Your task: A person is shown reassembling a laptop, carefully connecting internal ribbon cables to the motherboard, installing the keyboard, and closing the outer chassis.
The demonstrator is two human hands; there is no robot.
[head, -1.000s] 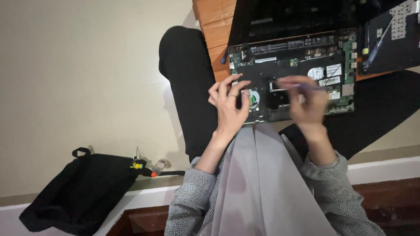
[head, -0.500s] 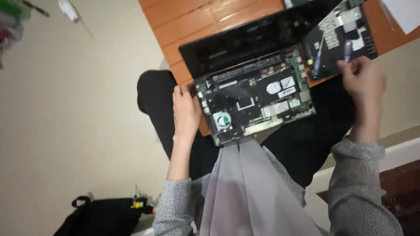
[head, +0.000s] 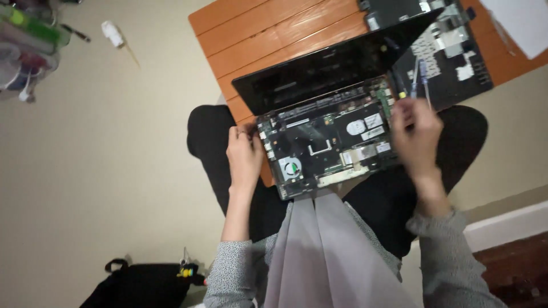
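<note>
The left hand [head: 244,155] grips the left edge of the opened laptop [head: 328,142] lying on the lap. At three o'clock, the blurred right hand [head: 416,134] holds a thin screwdriver [head: 425,82]; the wooden table [head: 274,40] lies at twelve.

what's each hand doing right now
Left hand: gripping the left edge of the opened laptop.
Right hand: blurred, closed on a thin tool.
</note>
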